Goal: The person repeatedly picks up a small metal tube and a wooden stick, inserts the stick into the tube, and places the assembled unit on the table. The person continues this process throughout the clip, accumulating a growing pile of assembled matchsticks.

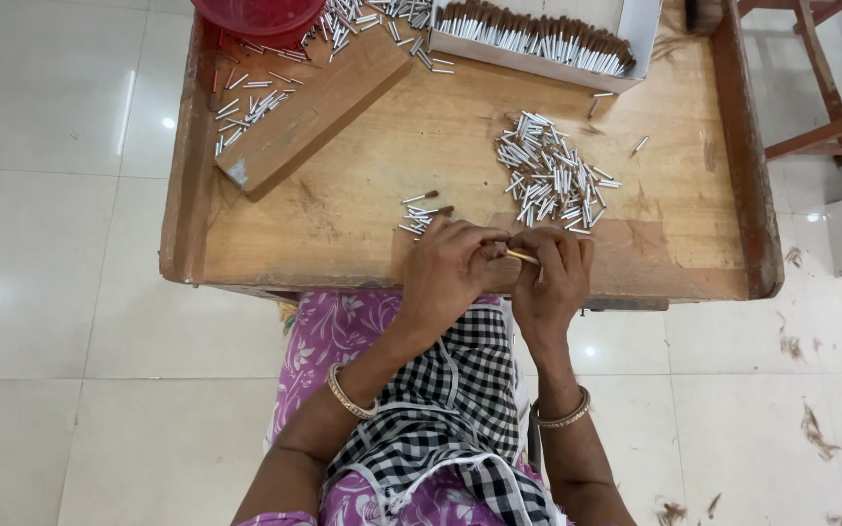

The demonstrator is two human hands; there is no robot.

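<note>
Many short silvery tubes (pixel 553 180) lie in a loose heap on the wooden tabletop (pixel 392 146), just beyond the right hand (pixel 550 278). Judging by how things lie, the work is partly through: a white box (pixel 635 29) at the far edge already holds a tidy row of finished pieces (pixel 538 39), each a pale tube with a brown tuft at one end, while the heap and a second scatter of tubes (pixel 246 107) at the far left are not yet tufted. A few pieces (pixel 421 209) with brown tips lie just beside the left hand (pixel 445 273), apart from the box.

Both hands meet at the near edge of the tabletop. Their fingers are pressed together around one thin, light-coloured stick (pixel 523 257), pinching it between the two hands; only a short stretch of it shows, so its ends cannot be made out.

The tubes look hard, smooth and metallic, thin and straight. The tufts look soft and fibrous, like the brown wisps (pixel 816 433) on the glossy tiled floor. The tabletop is worn, matt wood with a raised rim; a plain wooden block (pixel 314 112) lies aslant on it, and a red plastic bowl (pixel 260 15) sits at the far edge. A checked cloth (pixel 460 390) covers the lap.
</note>
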